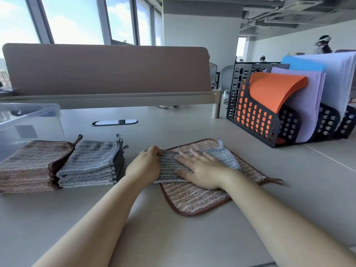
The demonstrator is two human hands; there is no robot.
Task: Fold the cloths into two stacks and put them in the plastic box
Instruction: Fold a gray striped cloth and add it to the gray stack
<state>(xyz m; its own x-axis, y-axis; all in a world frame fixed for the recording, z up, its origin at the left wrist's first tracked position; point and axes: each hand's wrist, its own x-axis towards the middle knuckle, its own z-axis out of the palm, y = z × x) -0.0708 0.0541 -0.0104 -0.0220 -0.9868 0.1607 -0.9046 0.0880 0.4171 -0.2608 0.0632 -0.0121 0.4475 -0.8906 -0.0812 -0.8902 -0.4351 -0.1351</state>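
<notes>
A folded grey cloth (169,166) lies on top of a flat, unfolded brown cloth (196,197) at the table's middle. My left hand (144,166) pinches the grey cloth's left edge. My right hand (202,170) lies flat on it, fingers spread. To the left stand two stacks of folded cloths side by side: a brown stack (27,166) and a grey stack (92,164). Behind the brown stack, at the far left, sits the clear plastic box (38,120).
A black perforated file rack (269,120) with orange, purple and blue papers stands at the right rear. A brown desk divider (107,70) runs along the back. An oval cable port (114,122) is set in the table. A person stands far right in the background.
</notes>
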